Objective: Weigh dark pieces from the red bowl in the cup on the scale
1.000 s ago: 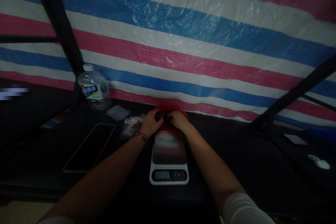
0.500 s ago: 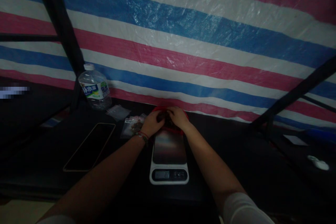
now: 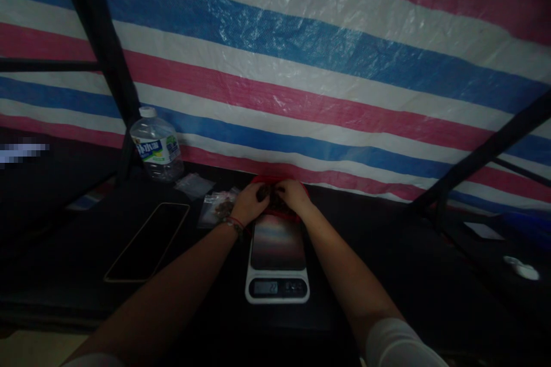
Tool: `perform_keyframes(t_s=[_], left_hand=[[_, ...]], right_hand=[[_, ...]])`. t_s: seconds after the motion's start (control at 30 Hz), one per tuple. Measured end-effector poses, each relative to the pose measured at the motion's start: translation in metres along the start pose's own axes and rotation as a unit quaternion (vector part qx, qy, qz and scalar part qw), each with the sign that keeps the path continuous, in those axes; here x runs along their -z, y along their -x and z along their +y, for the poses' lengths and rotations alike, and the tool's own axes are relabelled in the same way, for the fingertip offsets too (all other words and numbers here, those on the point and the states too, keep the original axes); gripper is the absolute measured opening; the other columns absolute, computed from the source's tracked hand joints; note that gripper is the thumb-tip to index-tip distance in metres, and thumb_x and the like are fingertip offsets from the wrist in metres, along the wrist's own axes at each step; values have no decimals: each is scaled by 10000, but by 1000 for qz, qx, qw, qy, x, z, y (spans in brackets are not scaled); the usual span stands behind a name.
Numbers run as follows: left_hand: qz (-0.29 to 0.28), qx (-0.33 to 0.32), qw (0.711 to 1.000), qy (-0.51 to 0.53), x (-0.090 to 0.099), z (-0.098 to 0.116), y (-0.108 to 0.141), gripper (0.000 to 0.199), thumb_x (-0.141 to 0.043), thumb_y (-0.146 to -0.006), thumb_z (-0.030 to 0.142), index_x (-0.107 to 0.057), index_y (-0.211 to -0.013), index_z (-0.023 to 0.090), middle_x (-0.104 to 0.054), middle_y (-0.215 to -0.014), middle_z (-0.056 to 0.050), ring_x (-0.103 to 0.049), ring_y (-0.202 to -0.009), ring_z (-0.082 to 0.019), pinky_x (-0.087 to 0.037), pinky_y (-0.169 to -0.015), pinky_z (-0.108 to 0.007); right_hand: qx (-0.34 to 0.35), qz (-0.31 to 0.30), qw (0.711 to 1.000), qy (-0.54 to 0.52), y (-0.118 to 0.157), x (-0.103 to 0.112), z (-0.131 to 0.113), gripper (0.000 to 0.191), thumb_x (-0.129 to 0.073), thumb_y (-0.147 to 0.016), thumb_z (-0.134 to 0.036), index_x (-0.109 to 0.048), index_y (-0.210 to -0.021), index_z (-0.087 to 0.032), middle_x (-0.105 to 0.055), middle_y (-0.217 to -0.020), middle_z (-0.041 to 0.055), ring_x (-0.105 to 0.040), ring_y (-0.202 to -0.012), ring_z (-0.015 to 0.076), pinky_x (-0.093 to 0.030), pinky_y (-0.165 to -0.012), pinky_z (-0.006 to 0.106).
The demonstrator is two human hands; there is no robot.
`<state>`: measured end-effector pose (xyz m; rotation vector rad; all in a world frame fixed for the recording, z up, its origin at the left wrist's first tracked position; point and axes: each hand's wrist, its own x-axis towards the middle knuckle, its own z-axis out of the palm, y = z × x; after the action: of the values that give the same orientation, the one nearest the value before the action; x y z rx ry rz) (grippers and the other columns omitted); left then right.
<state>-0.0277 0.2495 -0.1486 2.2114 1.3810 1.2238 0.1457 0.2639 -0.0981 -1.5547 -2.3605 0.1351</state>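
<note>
**Hands settle closer over the red bowl**

Both hands have drawn a little nearer each other since the earlier frame, the right one easing leftward, while everything else on the dark surface (image 3: 387,252) lies as it did.

Far left, a clear plastic water bottle with a white cap and a blue-green label (image 3: 155,144) stands upright against the red, white and blue striped tarpaulin (image 3: 301,69) that forms the backdrop. Just in front of it lies a black rectangular phone with a pale edge (image 3: 147,241), flat and face up. Right of the phone, near the bottle, rest two small clear plastic bags (image 3: 215,203); the nearer one shows brownish contents.

The left hand (image 3: 248,202), with a thin band on its wrist, sits beside those bags, its fingers curled over the rim of a round red bowl (image 3: 279,183) and onto the dark clumped material (image 3: 275,200) inside. Its grip is partly closed, but whether it actually holds a piece cannot be told in the dim light. The right hand (image 3: 293,195) rests likewise in the bowl, fingers bent down, hold uncertain.

The bowl stands just beyond a white digital kitchen scale with a glossy dark platform (image 3: 278,261), between the forearms; its display is lit but unreadable.

Far right lies a small white object (image 3: 523,266), well apart.
</note>
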Motion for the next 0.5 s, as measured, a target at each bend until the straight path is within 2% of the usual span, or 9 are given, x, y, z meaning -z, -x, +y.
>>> perform_keyframes(t_s=[0.1, 0.17, 0.4, 0.5], left_hand=[[-37, -25, 999, 24, 0, 1, 0, 408, -611, -759, 247, -614, -1159, 165, -674, -1136, -87, -621, -1066, -234, -484, -972, -378], [-46, -22, 998, 41, 0, 2, 0, 459, -616, -753, 246, -590, -1204, 161, -670, -1155, -89, -624, -1071, -234, -490, -967, -375], [-53, 1, 997, 54, 5, 7, -2, 386, -591, -765, 235, -631, -1144, 178, -700, -1084, -64, -653, -1001, -223, -516, -910, -350], [-52, 8, 998, 44, 5, 7, -2, 345, -596, -768, 245, -654, -1101, 172, -707, -1054, -71, -658, -981, -229, -522, -896, -357]], right_hand=[[8, 81, 995, -57, -1, 0, -6, 212, -598, -860, -194, -735, -1022, -182, -719, -1056, 92, -640, -1007, 209, -459, -916, 315], [27, 103, 991, -86, 0, 0, -12, 221, -601, -864, -189, -724, -1048, -190, -714, -1076, 78, -635, -1018, 192, -456, -932, 307], [76, 44, 987, -133, 4, 3, -22, 229, -631, -834, -141, -721, -1031, -216, -727, -1039, 42, -659, -962, 186, -475, -891, 305], [88, 53, 986, -132, 4, 4, -18, 215, -632, -833, -146, -724, -1012, -222, -724, -1033, 41, -650, -965, 185, -470, -895, 308]])
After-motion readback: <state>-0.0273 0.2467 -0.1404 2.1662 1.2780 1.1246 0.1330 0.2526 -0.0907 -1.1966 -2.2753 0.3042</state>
